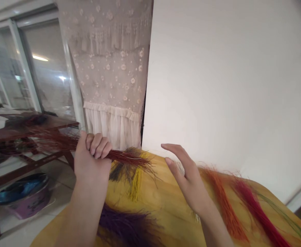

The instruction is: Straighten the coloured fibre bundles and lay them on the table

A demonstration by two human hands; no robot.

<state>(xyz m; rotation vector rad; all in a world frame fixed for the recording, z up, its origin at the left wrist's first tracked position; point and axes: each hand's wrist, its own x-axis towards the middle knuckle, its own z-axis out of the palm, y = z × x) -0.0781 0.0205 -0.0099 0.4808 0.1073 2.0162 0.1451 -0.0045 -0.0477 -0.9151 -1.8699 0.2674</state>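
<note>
My left hand (95,154) is closed around a bundle of dark red dyed straw-like strands (129,158), held sideways above the table. Its loose ends fan out on both sides of the fist, blurred toward the left. To the right, my right hand (186,171) hangs in the air with thumb and fingers apart, nothing between them. Below the held bundle lie a yellow bundle (136,185) and a dark greyish bundle (118,171). A purple bundle (129,226) rests near the front, partly behind my left forearm.
On the wooden table (165,202), an orange bundle (227,206), a crimson bundle (261,209) and thin green strands (289,219) lie at right. A white wall (217,85) backs the table. At left stand a dark wooden table (62,123) and a lined purple bin (28,202).
</note>
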